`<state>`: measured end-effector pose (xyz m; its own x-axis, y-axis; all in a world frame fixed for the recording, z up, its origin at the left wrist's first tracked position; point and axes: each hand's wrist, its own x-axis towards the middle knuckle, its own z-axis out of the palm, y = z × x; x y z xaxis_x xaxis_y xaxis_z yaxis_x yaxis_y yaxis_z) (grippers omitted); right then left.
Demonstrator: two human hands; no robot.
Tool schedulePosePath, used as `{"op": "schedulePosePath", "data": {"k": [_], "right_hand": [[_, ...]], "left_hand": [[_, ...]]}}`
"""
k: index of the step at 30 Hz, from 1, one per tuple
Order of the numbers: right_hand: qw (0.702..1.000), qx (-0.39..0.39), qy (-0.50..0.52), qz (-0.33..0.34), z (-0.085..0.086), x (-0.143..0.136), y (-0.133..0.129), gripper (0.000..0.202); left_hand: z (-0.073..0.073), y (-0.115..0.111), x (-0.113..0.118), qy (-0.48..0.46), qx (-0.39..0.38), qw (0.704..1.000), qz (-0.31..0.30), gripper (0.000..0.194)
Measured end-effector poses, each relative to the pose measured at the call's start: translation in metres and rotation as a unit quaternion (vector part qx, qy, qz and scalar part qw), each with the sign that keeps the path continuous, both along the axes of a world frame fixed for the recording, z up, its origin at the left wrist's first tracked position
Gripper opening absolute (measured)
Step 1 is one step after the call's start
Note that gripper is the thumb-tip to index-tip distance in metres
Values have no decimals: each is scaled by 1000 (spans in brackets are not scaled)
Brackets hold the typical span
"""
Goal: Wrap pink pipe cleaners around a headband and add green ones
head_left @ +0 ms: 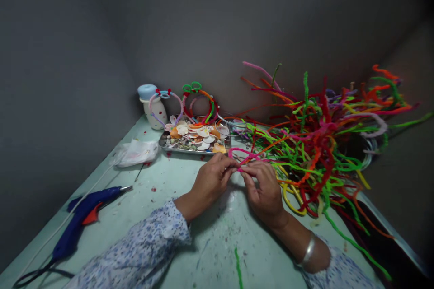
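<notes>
A bright pink pipe cleaner (241,150) is bent into a loop above the middle of the table. My left hand (214,172) pinches it from the left with closed fingers. From the right, my right hand (265,187) grips the same piece, thumb and forefinger pressed together. The fingertips of both hands almost meet at a small pink bit between them. Just behind my hands stands a metal tray (179,149) heaped with shells. A tangled heap of colourful pipe cleaners (318,144) spreads close to the right of my right hand.
A blue glue gun (79,221) with its cord lies at the left. Near it are a plastic bag (137,152) and a white jar (154,113) with a blue lid. Decorated headbands (200,104) stand at the tray. A green pipe cleaner (238,266) lies at the front.
</notes>
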<state>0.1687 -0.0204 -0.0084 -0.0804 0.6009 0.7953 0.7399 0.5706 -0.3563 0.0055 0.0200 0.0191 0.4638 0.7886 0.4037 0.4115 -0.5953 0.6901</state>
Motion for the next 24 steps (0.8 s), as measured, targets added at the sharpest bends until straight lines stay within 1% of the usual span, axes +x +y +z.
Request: {"op": "schedulePosePath", "data": {"k": [13, 21, 24], "right_hand": [[1000, 9, -11, 5, 1, -1, -1, 19], [1000, 14, -5, 2, 3, -1, -2, 19], [1000, 15, -4, 4, 4, -1, -2, 19]], "left_hand": [[0, -1, 0, 55, 23, 998, 12, 18], [5, -2, 0, 27, -19, 999, -3, 21], [7, -2, 0, 38, -20, 999, -2, 21]]}}
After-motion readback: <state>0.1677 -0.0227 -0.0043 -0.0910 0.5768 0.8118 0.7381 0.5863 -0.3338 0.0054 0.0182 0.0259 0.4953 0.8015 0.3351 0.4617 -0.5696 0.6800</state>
